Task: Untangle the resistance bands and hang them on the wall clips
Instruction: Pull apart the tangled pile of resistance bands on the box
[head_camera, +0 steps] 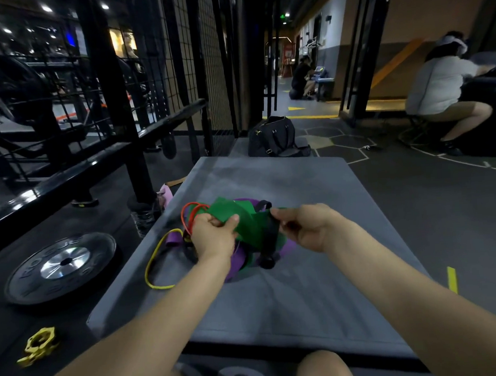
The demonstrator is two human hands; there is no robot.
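A tangle of resistance bands lies in the middle of a grey mat (276,290). It holds a wide green band (237,217), a purple band (240,264), a thin red band (189,213), a thin yellow loop (151,266) and black straps (268,236). My left hand (212,236) grips the green band at its left side, thumb on top. My right hand (307,227) pinches the green band and a black strap at the right. Both hold the bundle slightly above the mat. No wall clips can be made out.
A black wire grid and steel rack (159,85) stand at the left. On the floor at the left lie a weight plate (61,267), a yellow barbell collar (38,346) and a water bottle (144,219). A black bag (274,138) sits beyond the mat. A seated person (444,88) is at the right.
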